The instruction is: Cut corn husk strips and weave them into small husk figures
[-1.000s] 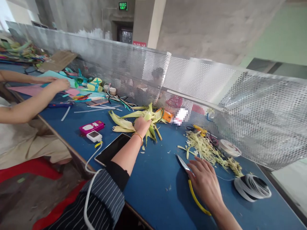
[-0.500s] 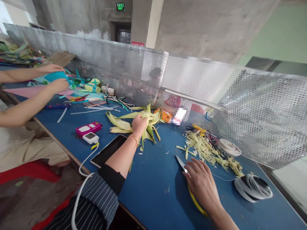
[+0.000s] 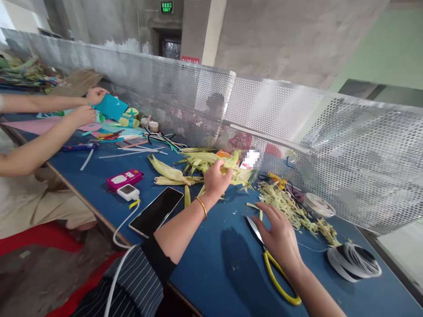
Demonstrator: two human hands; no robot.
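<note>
My left hand (image 3: pixel 217 179) is closed round a bundle of pale green corn husks (image 3: pixel 243 176), raised over the middle of the table. More husk leaves (image 3: pixel 168 169) lie to its left, some of them dry at the ends. My right hand (image 3: pixel 280 233) hovers with fingers apart and nothing in it. Below and beside it, yellow-handled scissors (image 3: pixel 276 279) lie on the blue table (image 3: pixel 205 273), blades pointing away from me. Just beyond the right hand is a heap of shredded husk strips (image 3: pixel 280 203).
A phone (image 3: pixel 156 211), a pink power bank (image 3: pixel 124 179) and a white cabled device (image 3: pixel 128 192) lie left. A black-and-white spool (image 3: pixel 353 261) and a tape roll (image 3: pixel 318 205) stand right. A perforated metal screen (image 3: pixel 271 105) runs behind. At left, another person's hands hold blue sheet material (image 3: pixel 111 107).
My left hand has moved right and away with the husks. My right hand has lifted off the scissors, which now show more fully. The other person's blue sheet has shifted right.
</note>
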